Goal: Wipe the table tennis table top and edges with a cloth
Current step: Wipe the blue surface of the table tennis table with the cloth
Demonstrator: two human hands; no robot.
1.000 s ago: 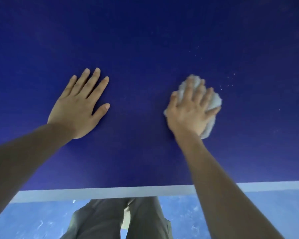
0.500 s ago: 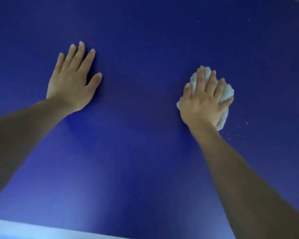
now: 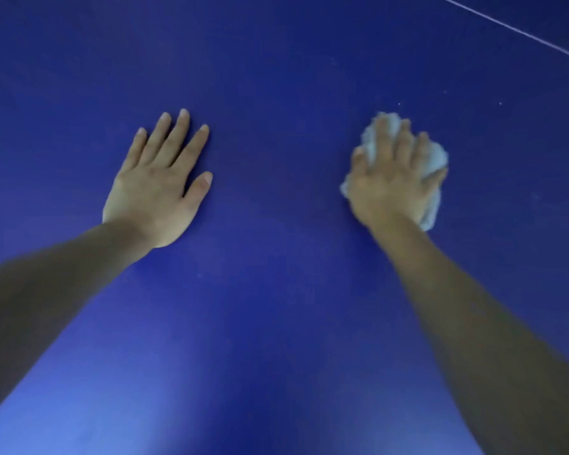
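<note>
Head view: blue table [image 3: 276, 323], left hand [image 3: 155, 188] flat with straight fingers, right hand [image 3: 391, 188] pressing crumpled cloth [image 3: 436, 159].

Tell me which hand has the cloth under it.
The right hand presses the pale crumpled cloth against the blue table top. The left hand lies flat and bare on the surface, nothing beneath it.

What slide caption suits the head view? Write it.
Right hand presses a bunched white cloth on the blue table tennis table; left hand rests flat.
</note>
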